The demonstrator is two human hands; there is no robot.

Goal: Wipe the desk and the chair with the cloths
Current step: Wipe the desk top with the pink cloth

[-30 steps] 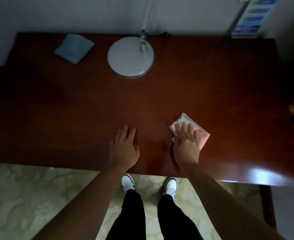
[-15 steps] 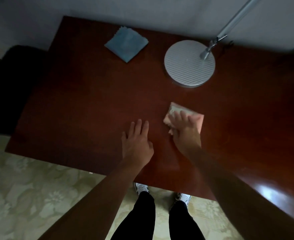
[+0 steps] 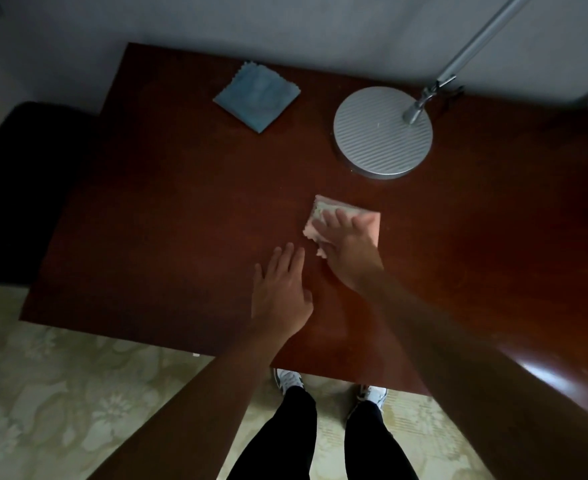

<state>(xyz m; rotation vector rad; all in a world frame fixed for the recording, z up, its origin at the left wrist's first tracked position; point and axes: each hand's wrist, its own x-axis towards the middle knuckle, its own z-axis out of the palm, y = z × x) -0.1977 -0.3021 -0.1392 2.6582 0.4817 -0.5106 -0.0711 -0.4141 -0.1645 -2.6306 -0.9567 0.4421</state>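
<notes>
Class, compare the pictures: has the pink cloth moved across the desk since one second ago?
Yes. The pink cloth, under the right hand, has slid away from the desk's near edge, toward the lamp base.

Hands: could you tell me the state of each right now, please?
Left hand: open, flat on desk.
Right hand: open, pressing pink cloth.

Both forearms are bare — no sleeves, watch or rings visible. Black trousers (image 3: 323,441), close-fitting, cover both legs. The shoes (image 3: 288,380) look white with darker panels — perhaps grey, though the dim light blurs detail.
</notes>
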